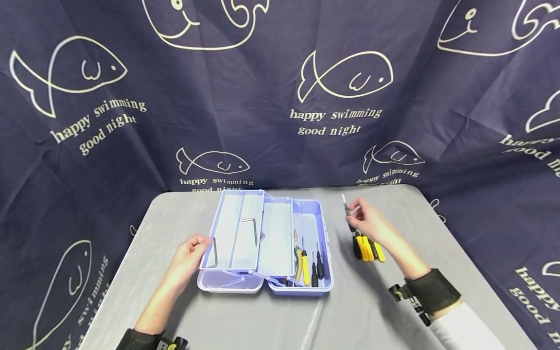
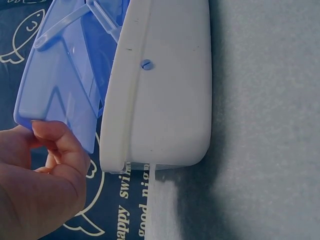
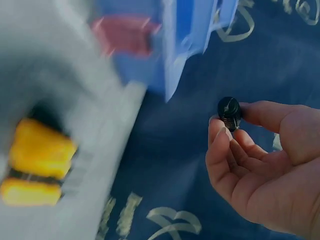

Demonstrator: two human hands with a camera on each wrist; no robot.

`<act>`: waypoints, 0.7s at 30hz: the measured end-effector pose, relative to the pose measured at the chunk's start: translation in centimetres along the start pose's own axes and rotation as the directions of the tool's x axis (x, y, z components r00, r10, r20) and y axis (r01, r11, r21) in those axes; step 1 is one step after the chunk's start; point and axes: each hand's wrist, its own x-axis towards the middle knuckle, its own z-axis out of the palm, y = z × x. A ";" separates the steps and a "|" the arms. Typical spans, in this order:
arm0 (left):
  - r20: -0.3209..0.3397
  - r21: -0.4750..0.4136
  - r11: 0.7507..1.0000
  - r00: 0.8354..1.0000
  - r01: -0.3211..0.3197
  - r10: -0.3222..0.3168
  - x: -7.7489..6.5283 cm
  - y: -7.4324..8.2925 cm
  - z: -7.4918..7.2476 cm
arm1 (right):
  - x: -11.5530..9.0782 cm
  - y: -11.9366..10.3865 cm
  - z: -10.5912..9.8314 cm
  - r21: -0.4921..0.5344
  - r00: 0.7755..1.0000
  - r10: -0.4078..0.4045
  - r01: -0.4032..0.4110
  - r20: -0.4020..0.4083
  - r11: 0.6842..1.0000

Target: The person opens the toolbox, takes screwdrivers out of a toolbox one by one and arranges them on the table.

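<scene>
A lavender cantilever toolbox (image 1: 329, 265) stands unfolded on the table. At its left side my left hand (image 1: 190, 255) pinches the near left corner of the raised tray (image 1: 229, 218), thumb against the fingers; the grip also shows in the left wrist view. My right hand (image 1: 371, 222), to the right of the box, holds a slim tool (image 1: 347, 209) with a black handle and a pale tip between thumb and fingers. Its tip points away from me. From the right wrist, the round black handle end (image 3: 230, 111) faces the camera.
Two hex keys (image 1: 215, 253) lie in the raised tray. Pliers (image 1: 299, 260), a yellow-handled screwdriver (image 1: 306, 270) and black-handled screwdrivers (image 1: 320, 266) are in the box's bottom. Several tools with yellow and black handles (image 1: 365, 249) lie beneath my right hand. A dark fish-print curtain (image 1: 271, 160) surrounds the table.
</scene>
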 end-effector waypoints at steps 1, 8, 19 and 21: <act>0.002 0.003 1.000 1.000 -0.003 0.003 0.0 0.0 0.0 | -0.2 0.7 -0.6 -0.011 1.000 0.019 -0.019 -0.008 1.000; 0.009 -0.004 1.000 1.000 -0.005 0.005 -0.2 0.0 0.0 | -1.6 5.2 -2.9 -0.101 0.987 0.154 -0.157 -0.042 0.982; -0.013 0.006 1.000 1.000 -0.001 0.001 -0.2 0.2 0.1 | -2.5 9.3 -3.2 -0.174 0.968 0.252 -0.248 -0.001 0.953; -0.016 0.010 1.000 1.000 0.000 0.000 -0.2 0.2 0.1 | -2.7 10.0 -3.0 -0.190 0.967 0.256 -0.248 0.017 0.950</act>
